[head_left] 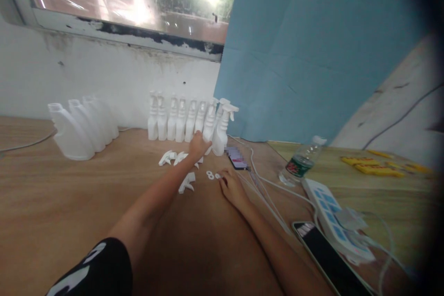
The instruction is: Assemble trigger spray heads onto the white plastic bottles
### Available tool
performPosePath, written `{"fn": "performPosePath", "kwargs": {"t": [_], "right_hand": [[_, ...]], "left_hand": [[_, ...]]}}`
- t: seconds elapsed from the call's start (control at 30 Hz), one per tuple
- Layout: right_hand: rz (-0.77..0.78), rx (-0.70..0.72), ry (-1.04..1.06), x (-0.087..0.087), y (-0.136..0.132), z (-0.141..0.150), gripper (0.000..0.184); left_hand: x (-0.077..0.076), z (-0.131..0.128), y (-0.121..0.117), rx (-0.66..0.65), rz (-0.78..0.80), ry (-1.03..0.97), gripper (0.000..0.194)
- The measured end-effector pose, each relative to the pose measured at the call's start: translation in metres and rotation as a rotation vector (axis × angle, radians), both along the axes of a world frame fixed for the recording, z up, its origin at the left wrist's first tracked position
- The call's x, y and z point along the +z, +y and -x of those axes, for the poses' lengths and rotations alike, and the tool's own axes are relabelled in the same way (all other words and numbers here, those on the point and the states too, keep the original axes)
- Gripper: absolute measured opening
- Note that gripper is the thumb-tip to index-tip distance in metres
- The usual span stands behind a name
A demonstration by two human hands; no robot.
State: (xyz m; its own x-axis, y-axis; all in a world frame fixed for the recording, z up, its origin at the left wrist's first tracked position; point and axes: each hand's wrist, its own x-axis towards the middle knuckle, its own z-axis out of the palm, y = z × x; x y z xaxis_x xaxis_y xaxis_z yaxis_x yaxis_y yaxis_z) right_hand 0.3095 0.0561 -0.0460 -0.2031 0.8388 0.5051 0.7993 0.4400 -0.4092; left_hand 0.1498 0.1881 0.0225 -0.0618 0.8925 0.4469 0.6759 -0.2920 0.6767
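My left hand point(198, 146) reaches far forward and closes round the base of a white spray bottle point(209, 122) in a row of several white spray bottles point(180, 120) by the wall. Loose white trigger heads point(187, 181) lie on the wooden table point(69, 212) beneath my arm. My right hand point(231, 186) rests on the table with fingers curled, its tips at small white rings point(210, 175). Whether it holds one I cannot make out.
Three white bottles without heads point(81, 125) stand at the back left. A phone point(237, 162) with a cable lies beyond my right hand. A plastic water bottle point(301, 161) lies on its side; a power strip point(335, 215) and a dark tablet point(329, 259) sit at right. Blue sheet point(312, 46) behind.
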Motion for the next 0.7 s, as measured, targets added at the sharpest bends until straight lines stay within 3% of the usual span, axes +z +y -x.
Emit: {"fn": "performPosePath", "kwargs": {"t": [0.23, 0.43, 0.57, 0.7], "right_hand": [[0.028, 0.009, 0.009, 0.002, -0.001, 0.001, 0.022], [0.03, -0.022, 0.088, 0.005, -0.002, 0.002, 0.012], [0.041, -0.052, 0.157, 0.006, -0.003, 0.002, 0.006], [0.04, -0.051, 0.241, 0.006, -0.003, 0.005, 0.012]], "left_hand": [[-0.013, -0.019, 0.001, -0.008, 0.042, 0.034, 0.056], [-0.011, -0.014, 0.004, -0.072, 0.031, 0.084, 0.067], [-0.011, 0.026, -0.002, -0.158, -0.018, 0.128, 0.051], [-0.024, 0.099, -0.028, -0.237, -0.066, 0.217, 0.037]]}}
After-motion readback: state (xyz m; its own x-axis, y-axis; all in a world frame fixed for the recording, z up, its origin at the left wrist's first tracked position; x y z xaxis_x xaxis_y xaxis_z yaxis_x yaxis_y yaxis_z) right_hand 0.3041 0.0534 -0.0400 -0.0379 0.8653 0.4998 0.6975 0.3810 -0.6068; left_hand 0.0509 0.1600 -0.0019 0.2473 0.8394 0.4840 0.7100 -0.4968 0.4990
